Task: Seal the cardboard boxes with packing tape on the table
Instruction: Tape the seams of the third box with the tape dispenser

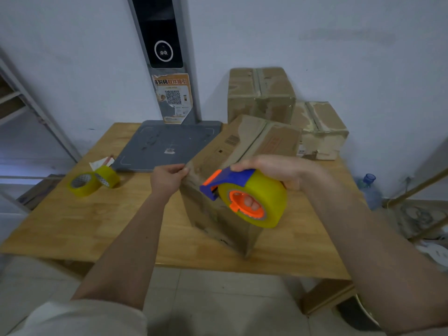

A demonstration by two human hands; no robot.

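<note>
The cardboard box [232,180] stood near the middle of the wooden table [80,221]. The left hand [167,180] pinched its near-left top edge, while the right hand [274,169] gripped a tape dispenser [244,197], fingers curled through the core, against the box's near side.

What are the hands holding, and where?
The right hand grips the tape dispenser, with fingers through the roll's orange core. The left hand pinches the near top corner of the cardboard box.
</note>
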